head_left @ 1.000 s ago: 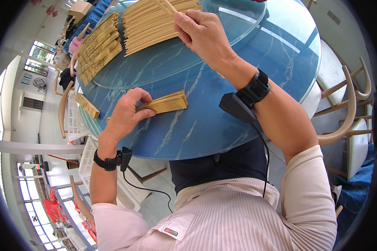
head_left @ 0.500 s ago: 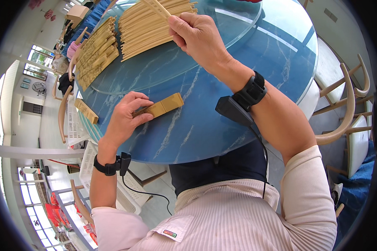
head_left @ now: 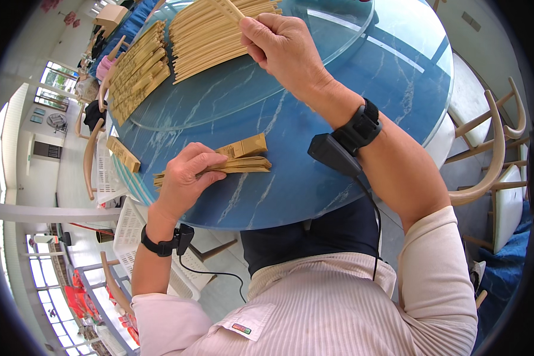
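Note:
My left hand (head_left: 190, 169) pinches a fanned stack of brown paper chopstick sleeves (head_left: 248, 165) between thumb and fingers, low over the table. Just beyond these sleeves lies a squared brown paper stack (head_left: 246, 145), partly hidden by my fingers. My right hand (head_left: 286, 52) is raised higher, closed around pale wooden chopsticks (head_left: 228, 9); how many is unclear. Behind it, a broad row of bare chopsticks (head_left: 207, 44) rests on the glass turntable (head_left: 267, 89). To their left lies a pile of chopsticks in printed brown sleeves (head_left: 137, 77).
Another small brown paper stack (head_left: 123, 154) sits at the left edge of the round blue marbled table (head_left: 368, 113). White plastic crates (head_left: 133, 231) stand below that edge. Wooden chairs (head_left: 486, 154) surround the table. Cables hang from both wrist devices.
My left hand has moved slightly nearer and now holds loose sleeves in front of the squared stack it was touching. My right hand stays almost still with the chopsticks.

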`<action>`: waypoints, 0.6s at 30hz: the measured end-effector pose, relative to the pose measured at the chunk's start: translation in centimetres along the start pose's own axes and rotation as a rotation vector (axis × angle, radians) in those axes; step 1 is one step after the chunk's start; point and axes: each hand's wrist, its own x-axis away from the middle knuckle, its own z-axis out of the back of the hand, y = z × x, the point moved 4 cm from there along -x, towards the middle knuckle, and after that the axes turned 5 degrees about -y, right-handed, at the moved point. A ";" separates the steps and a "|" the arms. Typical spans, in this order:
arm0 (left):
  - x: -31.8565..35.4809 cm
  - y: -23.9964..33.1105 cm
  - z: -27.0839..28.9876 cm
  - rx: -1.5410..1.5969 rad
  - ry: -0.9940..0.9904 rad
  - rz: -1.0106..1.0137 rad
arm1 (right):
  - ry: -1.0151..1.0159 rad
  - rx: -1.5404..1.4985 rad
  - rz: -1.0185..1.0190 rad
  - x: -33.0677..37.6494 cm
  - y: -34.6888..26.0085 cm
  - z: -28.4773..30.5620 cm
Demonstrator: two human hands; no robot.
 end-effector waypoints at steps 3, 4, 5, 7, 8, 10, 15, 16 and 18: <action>0.3 -0.2 0.0 0.066 -0.009 0.024 | -0.015 0.010 0.000 0.0 0.0 0.0; 0.3 -0.6 0.1 0.143 -0.019 0.073 | -0.024 0.033 -0.005 0.0 0.1 0.1; 0.3 -0.9 0.3 0.219 -0.029 0.123 | -0.032 0.055 -0.011 0.0 0.2 0.0; 0.2 -0.9 0.8 0.230 -0.083 0.130 | -0.025 0.019 -0.018 0.0 0.3 0.0; 0.0 -0.8 1.0 0.235 -0.111 0.134 | -0.021 0.000 -0.022 0.0 0.3 0.0; -0.2 -0.9 1.0 0.208 -0.132 0.182 | -0.012 0.011 0.005 0.0 0.3 0.0; -0.3 -1.0 0.1 -0.004 -0.017 0.038 | -0.019 0.007 0.001 0.0 0.4 -0.1; -0.3 -0.9 0.0 -0.029 -0.012 0.041 | -0.029 0.001 0.010 0.0 0.5 -0.1; -0.2 -0.7 0.0 -0.047 -0.010 0.069 | -0.033 -0.003 0.005 -0.1 0.6 -0.1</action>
